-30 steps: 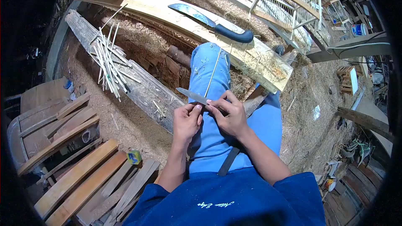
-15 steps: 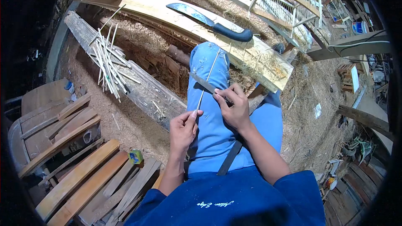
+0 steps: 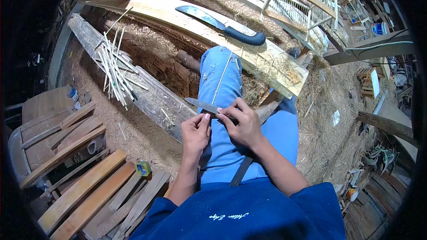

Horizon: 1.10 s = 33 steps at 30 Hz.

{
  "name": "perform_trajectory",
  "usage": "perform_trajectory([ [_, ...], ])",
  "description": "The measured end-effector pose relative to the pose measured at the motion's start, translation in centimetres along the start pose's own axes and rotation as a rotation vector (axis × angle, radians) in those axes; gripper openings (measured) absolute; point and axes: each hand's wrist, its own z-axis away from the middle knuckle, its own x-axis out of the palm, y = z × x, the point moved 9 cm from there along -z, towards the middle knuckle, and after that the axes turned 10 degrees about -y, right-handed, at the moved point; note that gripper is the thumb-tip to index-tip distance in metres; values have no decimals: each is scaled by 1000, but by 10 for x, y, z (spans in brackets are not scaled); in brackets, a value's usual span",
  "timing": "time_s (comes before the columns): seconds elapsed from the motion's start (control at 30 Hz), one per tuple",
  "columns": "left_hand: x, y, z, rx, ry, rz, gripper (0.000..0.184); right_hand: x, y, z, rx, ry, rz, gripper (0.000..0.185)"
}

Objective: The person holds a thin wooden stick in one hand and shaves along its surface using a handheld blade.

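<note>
A thin pale stick (image 3: 223, 76) lies lengthwise along my thigh, its far end at the knee. My left hand (image 3: 195, 135) pinches the near end of this stick between thumb and finger. In my right hand (image 3: 242, 124) is a small knife, closed in the fingers. The knife's blade (image 3: 201, 105) points left and crosses the stick just beyond my left fingertips. Its handle is mostly hidden by the right hand. Curled shavings (image 3: 208, 72) cling to the trouser knee.
A large black-handled knife (image 3: 244, 36) rests on a pale plank (image 3: 275, 69) past my knee. A bundle of thin sticks (image 3: 113, 69) lies on a weathered beam (image 3: 155, 95) at left. A wooden-barred cage (image 3: 302, 0) stands at upper right. Cut boards (image 3: 84, 186) fill the lower left.
The right hand and small knife have come down the stick toward my left hand. The blade now sits close to the left fingertips. The view has shifted slightly.
</note>
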Motion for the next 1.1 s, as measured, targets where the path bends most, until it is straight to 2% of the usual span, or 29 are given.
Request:
perform_trajectory([
  [0.1, -1, 2, 10, -37, 11, 1, 24, 3, -3, 1, -36, 19, 83, 14],
  [0.17, -1, 1, 19, -57, 17, -9, 24, -1, 8, -2, 18, 72, 122, 13],
  [0.43, -27, -19, 68, -87, 42, -14, 24, -3, 13, -13, 0, 102, 99, 13],
  [0.53, -32, -24, 85, -117, 41, 3, 23, -13, 20, -20, 35, 175, 130, 12],
  [0.67, -34, -28, 80, -94, 99, 74, 22, -11, 15, -21, 21, 181, 139, 13],
  [0.73, -24, -18, 62, -62, 78, 1, 22, -6, 9, -18, -35, 120, 77, 12],
  [0.87, -4, 4, 24, -37, 42, 41, 22, 0, -11, -8, -63, 29, 20, 13],
  [1.1, 1, -2, 9, -64, 20, 54, 24, -1, -4, 1, -23, 75, 64, 13],
])
